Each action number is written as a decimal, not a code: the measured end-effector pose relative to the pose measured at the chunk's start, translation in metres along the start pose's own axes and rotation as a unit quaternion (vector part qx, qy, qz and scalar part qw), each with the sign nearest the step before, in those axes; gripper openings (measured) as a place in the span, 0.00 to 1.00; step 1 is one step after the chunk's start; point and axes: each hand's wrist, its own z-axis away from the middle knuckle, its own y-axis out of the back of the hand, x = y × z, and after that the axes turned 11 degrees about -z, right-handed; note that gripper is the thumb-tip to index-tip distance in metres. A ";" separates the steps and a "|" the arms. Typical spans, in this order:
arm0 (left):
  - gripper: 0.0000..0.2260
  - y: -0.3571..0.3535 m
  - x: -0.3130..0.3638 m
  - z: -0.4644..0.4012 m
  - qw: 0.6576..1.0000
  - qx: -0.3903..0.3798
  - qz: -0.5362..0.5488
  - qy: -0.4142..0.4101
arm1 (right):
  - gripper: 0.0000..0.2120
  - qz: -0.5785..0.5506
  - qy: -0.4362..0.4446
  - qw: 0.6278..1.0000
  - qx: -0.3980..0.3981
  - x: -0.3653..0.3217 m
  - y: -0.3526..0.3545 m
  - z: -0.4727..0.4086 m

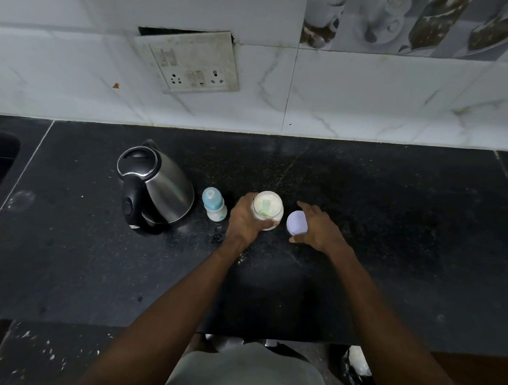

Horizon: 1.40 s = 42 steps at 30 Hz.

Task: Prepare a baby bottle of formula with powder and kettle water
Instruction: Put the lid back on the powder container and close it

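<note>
Left hand [245,221] grips the open powder jar [267,210], probably light and smooth; right hand [318,227] holds its lid [297,222] just right

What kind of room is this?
Most likely a home kitchen: a dark stone counter under a tiled wall, an electric kettle standing on it, and a switch-and-socket plate above.
</note>
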 end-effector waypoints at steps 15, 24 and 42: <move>0.35 -0.005 -0.007 -0.005 1.000 0.010 0.000 0.006 | 0.46 -0.205 0.142 0.961 0.124 -0.019 0.045 0.023; 0.34 -0.005 -0.007 -0.007 1.000 0.001 -0.005 0.015 | 0.55 -0.174 0.129 0.972 0.087 -0.031 0.062 0.027; 0.37 -0.010 0.000 0.009 0.996 -0.004 0.087 0.019 | 0.44 -0.028 0.211 0.973 -0.084 -0.089 0.061 -0.006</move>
